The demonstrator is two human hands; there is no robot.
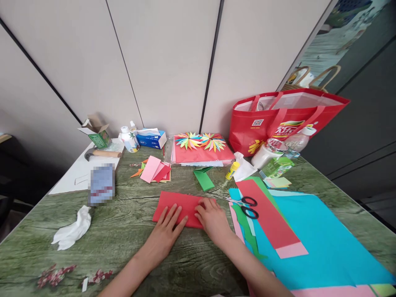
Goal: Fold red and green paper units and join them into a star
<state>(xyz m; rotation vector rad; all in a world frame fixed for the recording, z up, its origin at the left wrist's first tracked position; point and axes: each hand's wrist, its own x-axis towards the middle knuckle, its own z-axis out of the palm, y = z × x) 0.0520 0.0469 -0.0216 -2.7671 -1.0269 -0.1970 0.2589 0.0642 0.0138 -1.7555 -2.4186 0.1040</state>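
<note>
A sheet of red paper (185,202), folded into a long strip, lies on the table in front of me. My left hand (163,231) rests flat on its left half, fingers spread and holding nothing. Over the right end, my right hand (213,218) has its fingers bent and its fingertips pressed together on the paper. Just to the right of that hand lie scissors (247,206) with black handles, their blades pointing toward the red paper. Beyond it sits a folded piece of green paper (204,179).
Colored sheets, including a large blue sheet (324,243), cover the right side. At the back are paper stars (201,141), a glue stick (232,170) and a red bag (278,119). Small pink papers (153,169), a hammer (103,153) and a crumpled tissue (72,229) lie leftward.
</note>
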